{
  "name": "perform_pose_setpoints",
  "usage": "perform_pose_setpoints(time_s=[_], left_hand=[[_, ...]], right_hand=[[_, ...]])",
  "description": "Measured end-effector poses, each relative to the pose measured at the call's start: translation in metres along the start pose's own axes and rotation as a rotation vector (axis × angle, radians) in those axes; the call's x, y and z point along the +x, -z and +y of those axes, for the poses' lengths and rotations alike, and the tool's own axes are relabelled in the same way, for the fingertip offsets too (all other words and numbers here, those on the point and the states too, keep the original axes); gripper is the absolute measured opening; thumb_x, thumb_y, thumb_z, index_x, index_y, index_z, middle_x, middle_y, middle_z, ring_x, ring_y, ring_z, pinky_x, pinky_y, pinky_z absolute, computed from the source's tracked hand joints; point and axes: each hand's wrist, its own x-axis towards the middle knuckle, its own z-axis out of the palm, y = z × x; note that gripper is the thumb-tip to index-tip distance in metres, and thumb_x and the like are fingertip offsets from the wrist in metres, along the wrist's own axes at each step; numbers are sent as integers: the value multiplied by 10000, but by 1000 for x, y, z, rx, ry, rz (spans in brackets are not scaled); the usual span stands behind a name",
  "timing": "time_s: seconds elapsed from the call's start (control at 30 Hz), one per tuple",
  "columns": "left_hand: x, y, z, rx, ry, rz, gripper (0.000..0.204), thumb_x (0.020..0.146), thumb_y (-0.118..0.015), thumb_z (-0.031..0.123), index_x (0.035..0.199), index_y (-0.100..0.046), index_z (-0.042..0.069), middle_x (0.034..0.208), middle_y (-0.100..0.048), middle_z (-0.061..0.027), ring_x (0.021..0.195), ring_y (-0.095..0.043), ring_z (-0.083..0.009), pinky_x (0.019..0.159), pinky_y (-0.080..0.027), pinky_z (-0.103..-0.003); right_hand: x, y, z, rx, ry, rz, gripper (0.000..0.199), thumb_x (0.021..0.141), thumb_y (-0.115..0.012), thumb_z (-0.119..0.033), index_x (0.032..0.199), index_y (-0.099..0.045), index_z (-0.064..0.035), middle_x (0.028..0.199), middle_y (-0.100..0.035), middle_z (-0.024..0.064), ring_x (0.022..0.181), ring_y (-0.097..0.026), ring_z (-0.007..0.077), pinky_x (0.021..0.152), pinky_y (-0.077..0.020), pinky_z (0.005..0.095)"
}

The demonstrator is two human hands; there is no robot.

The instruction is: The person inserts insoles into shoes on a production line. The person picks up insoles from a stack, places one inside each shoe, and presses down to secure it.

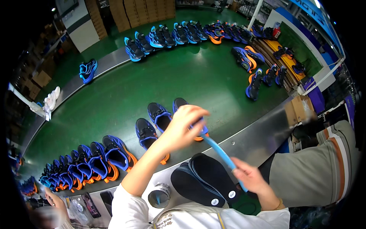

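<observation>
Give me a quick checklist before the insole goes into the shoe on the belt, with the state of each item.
1. Left hand on the black and blue shoe: ok, it rests at the shoe's near end.
2. Right hand gripping the blue insole: ok, held at its lower end.
3. Insole tip at the shoe opening: cannot tell, the left hand hides it.
4. Stack of black insoles within reach: ok, on the metal ledge below the hands.
5. Neighbouring shoes apart from the working shoe: ok, beside it with a gap.
</observation>
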Motion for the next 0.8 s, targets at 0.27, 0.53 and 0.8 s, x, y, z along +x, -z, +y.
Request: perform_pose_setpoints(time_s=[0.27, 0.53, 0.8], left_hand=[[-45, -108, -135, 554, 457, -86, 680, 714, -650, 207, 1289, -315, 67, 1119, -462, -172, 1059, -424, -335, 831, -388, -442], [-25, -97, -150, 69, 720, 323, 384, 849, -492, 339, 1078, -476, 32, 866, -597, -219, 852, -567, -379, 729, -442, -408], [-21, -97, -167, -47, 940, 286, 407, 848, -501, 382, 767, -501, -17, 612, -497, -104, 602, -450, -136, 563, -391, -305]], right_hand=[[119, 19, 16, -401, 415, 201, 215, 706, -681, -94, 907, -654, -23, 1151, -519, 140, 1054, -482, 267, 873, -405, 339], [146, 14, 8, -977, 656, 62, 88, 656, -608, -36, 697, -594, 41, 1053, -534, 184, 958, -473, 319, 827, -396, 390], [212, -29, 53, -1175, 561, -32, 138, 662, -513, -60, 703, -608, 32, 910, -555, 167, 907, -474, 300, 823, -391, 386]])
